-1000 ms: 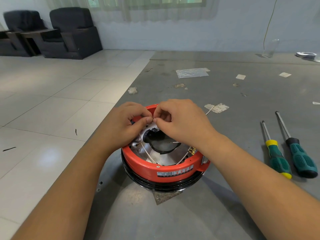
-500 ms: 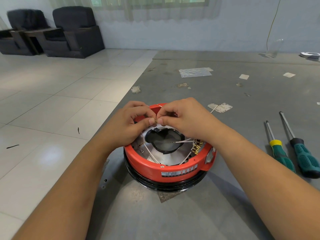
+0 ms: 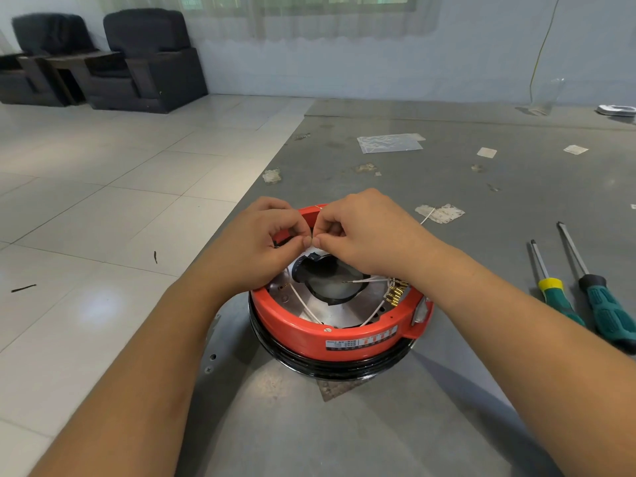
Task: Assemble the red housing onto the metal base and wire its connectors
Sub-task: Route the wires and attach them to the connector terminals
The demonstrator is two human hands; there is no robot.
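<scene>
red housing (image 3: 330, 325) sits centre frame on the grey table (image 3: 481, 270), seated over the metal base (image 3: 339, 309) w/ a black ring under it. left hand (image 3: 256, 246) & right hand (image 3: 364, 232) meet at the far rim, fingertips curled, pinching a thin white wire (image 3: 316, 210) betw them. brass connectors (image 3: 395, 294) cluster inside, right side. two screwdrivers (image 3: 585, 304) lie at right of frame.

— What's the red housing (image 3: 309, 330) below the fingers (image 3: 307, 241) made of?
— Glossy smooth plastic, over a shiny metal base (image 3: 340, 315). The surface (image 3: 447, 270) is dull, scuffed grey, and the screwdrivers (image 3: 581, 304) right of the fingers have matt green handles.
</scene>
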